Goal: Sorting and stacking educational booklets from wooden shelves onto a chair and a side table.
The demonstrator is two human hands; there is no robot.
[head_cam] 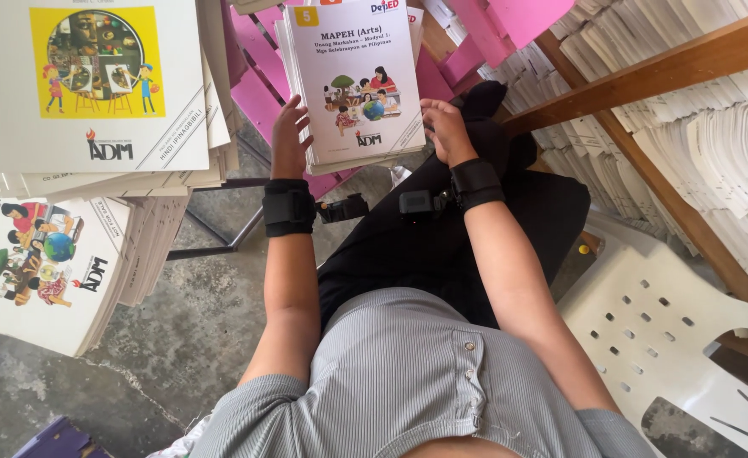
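The seated person steadies a small stack of white booklets (358, 80) between both hands, on the knees in front. The left hand (290, 136) lies flat along the stack's left edge, fingers spread and loosely open, pressing rather than gripping. The right hand (447, 130) curls at the lower right corner, thumb on the top cover, fingers tucked beneath. Each wrist wears a black strap (288, 206). Just beyond the left hand a taller booklet pile (94, 93) sits. To the right of the right hand stands a wooden shelf (645, 80) packed with paper.
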